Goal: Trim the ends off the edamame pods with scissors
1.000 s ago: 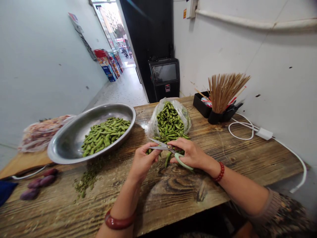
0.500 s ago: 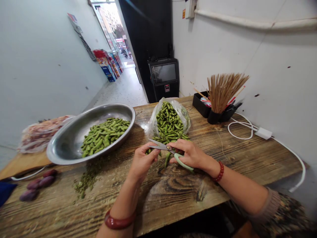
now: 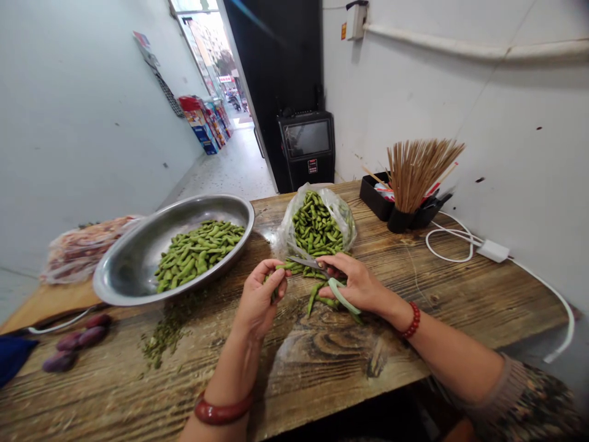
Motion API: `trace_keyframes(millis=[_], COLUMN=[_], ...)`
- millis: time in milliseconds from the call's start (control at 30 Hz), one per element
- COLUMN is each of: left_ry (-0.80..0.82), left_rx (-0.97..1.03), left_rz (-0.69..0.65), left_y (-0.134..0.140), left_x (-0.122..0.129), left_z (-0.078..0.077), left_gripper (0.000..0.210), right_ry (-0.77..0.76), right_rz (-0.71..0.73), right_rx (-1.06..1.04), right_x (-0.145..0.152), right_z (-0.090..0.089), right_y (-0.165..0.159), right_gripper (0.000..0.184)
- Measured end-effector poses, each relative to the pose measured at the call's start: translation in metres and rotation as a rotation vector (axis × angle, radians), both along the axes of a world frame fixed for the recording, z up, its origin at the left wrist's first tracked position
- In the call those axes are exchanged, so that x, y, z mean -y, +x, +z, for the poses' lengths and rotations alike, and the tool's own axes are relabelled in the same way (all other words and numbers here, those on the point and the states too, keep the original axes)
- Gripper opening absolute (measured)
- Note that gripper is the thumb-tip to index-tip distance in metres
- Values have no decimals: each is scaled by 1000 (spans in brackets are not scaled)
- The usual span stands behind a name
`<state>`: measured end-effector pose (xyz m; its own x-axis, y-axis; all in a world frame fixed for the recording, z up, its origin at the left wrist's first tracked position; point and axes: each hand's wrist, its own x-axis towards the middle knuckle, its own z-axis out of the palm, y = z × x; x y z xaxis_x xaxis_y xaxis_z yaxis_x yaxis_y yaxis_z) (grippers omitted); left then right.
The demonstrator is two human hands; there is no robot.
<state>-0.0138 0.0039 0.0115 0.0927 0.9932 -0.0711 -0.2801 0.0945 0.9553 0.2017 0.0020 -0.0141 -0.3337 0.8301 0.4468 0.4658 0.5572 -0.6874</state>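
Observation:
My left hand (image 3: 263, 293) is closed around green edamame pods (image 3: 281, 266), with one tip poking out between thumb and forefinger. In my right hand (image 3: 356, 283) is a pair of scissors (image 3: 343, 296) with pale green handles; the blades point left, close to the pods in my left hand. Beyond both hands a clear plastic bag (image 3: 286, 222) lies on its side, full of edamame, some spilling from its mouth. Several loose pods lie on the table under my right hand. To the left, a wide steel basin (image 3: 124, 270) holds a heap of pods.
Small green trimmings (image 3: 163, 341) lie on the wooden table (image 3: 317, 393) before the basin. Several purple-red tubers (image 3: 76, 347) and a bag of meat (image 3: 83, 248) are at far left. Right of the bag stand skewers (image 3: 416, 175) in a black holder and a white cable (image 3: 547, 285).
The scissors have drawn back slightly right from my left hand, their blades closer together. A pod tip now shows at my left fingertips. The view has shifted a little.

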Motion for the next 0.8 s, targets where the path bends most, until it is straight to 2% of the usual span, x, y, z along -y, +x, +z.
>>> trace_keyframes(millis=[233,500,800], left_ry=[-13,5,-16], left_rx=[71,65,79], left_rz=[-34,-101,-87], left_y=[1,5,4], left_x=[2,4,3], left_z=[-1,-5,-4], left_gripper=[23,21,19], right_ry=[48,50,79], right_rz=[32,44,43], right_rx=[33,29,14], right_x=[1,1,-1], right_z=[-2,-1,-8], right_y=[0,-1,1], right_gripper=[61,60,51])
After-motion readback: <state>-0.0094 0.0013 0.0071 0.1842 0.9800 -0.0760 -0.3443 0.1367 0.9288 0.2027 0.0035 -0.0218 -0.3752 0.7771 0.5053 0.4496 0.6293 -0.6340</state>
